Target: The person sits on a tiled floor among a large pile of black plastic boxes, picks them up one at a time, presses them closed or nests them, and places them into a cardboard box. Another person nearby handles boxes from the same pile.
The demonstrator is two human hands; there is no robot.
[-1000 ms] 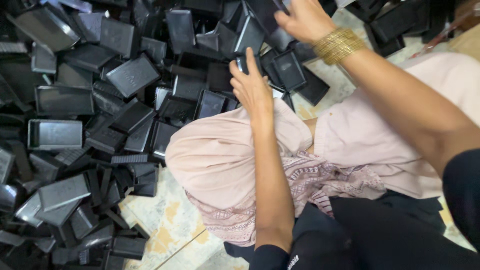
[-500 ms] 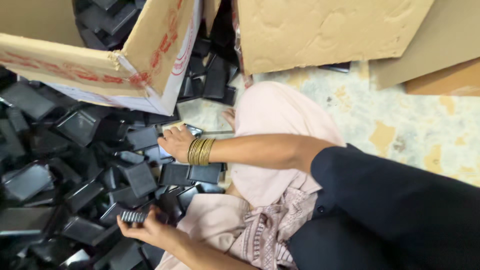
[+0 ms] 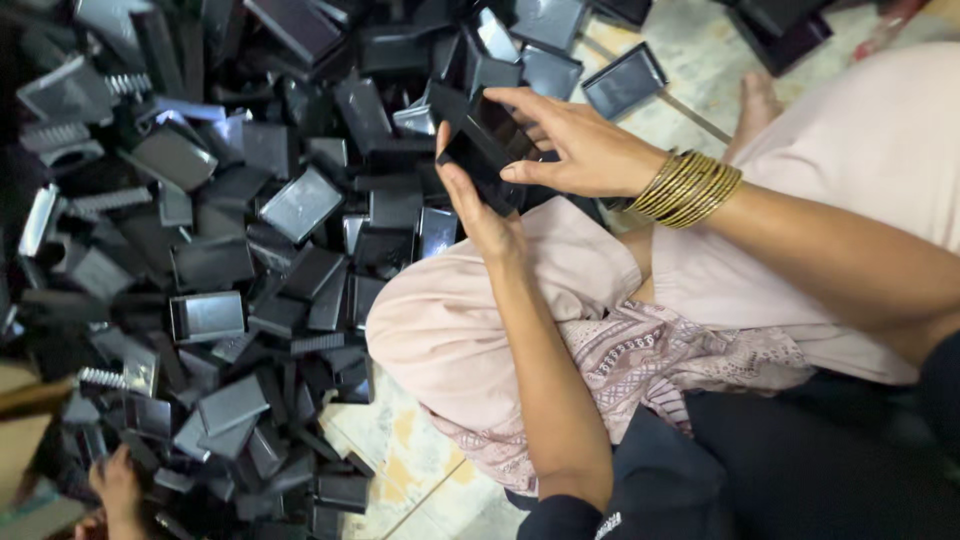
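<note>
A tan cardboard box [image 3: 30,490] shows only as a corner at the bottom left, just beside the heap of black plastic trays [image 3: 230,270]. No labels, signs or screens can be seen anywhere around that heap.

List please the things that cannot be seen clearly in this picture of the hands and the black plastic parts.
- Black part, head view: the left hand and right hand cover its lower face and far end.
- Lower parts of the black pile: buried under others, shapes unclear.
- Another person's hand, bottom left: cut by the frame edge; what it holds is unclear.
- Parts along the top edge: cut off.
</note>
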